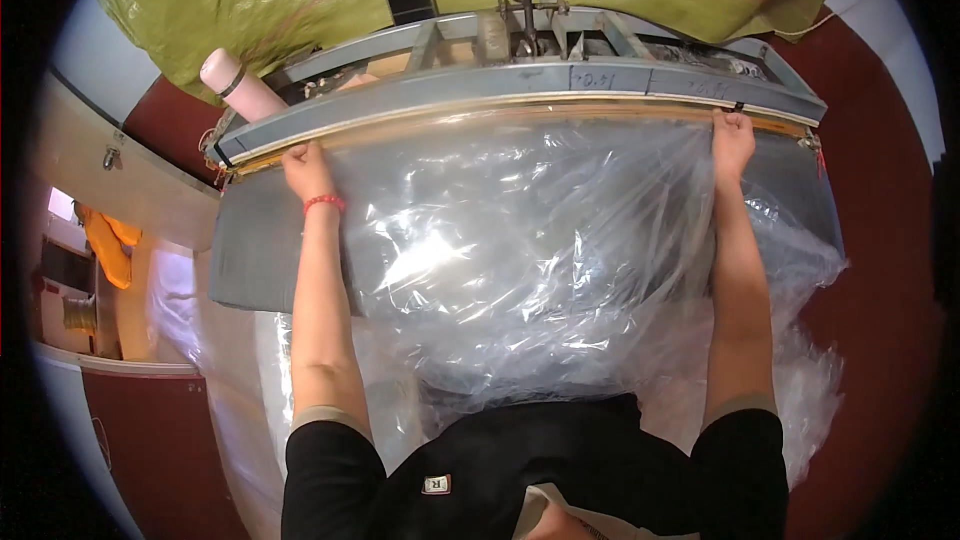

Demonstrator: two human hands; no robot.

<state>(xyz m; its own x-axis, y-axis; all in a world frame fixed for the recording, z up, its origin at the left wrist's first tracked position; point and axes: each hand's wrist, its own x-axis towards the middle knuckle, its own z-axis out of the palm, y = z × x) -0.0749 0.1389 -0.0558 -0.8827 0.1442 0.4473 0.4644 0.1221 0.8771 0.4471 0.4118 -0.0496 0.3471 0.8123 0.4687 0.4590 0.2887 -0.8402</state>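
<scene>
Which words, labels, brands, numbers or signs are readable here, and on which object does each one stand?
Wording is described, not copied.
Grey metal beam: dark handwritten marks, upside down in this view.
Black shirt: small pale patch with one larger, upside-down character; anything finer is too small to read.
Light collar: tiny dark marks at the lower edge, too small to read.

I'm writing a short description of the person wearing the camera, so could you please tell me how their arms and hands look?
Both the left hand and right hand are without gloves. A red beaded bracelet circles the left wrist. The forearms are uncovered below short black sleeves, which have beige edging.
</scene>
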